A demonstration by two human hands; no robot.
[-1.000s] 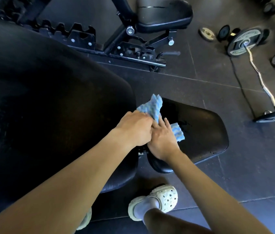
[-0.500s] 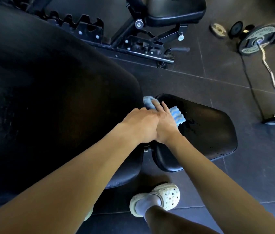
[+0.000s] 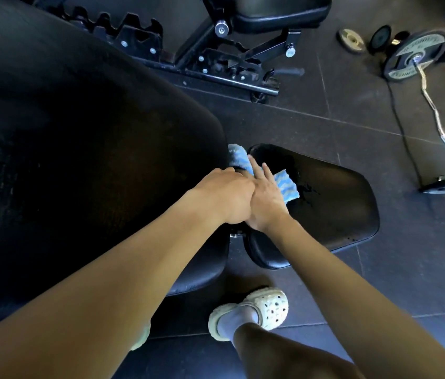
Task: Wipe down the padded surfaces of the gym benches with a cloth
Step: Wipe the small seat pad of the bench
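Centre frame, the left hand [image 3: 224, 195] curls at the large black back pad's [image 3: 79, 160] edge, grip hidden, the right hand [image 3: 266, 203] lies flat-fingered on the blue-and-white striped cloth [image 3: 287, 186], bunched and raised a second ago, now pressed onto the small black padded seat [image 3: 330, 209], so wiping has begun; no containers show.

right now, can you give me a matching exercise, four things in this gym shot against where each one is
Things:
1. blue cloth
2. seat pad
3. EZ curl bar
4. white clog

Places:
A. on the floor at far right, a plate on each end
B. on the person's foot near the bottom edge
C. under the straight fingers of the right hand
D. just right of the large back pad

Pairs: 1-C, 2-D, 3-A, 4-B
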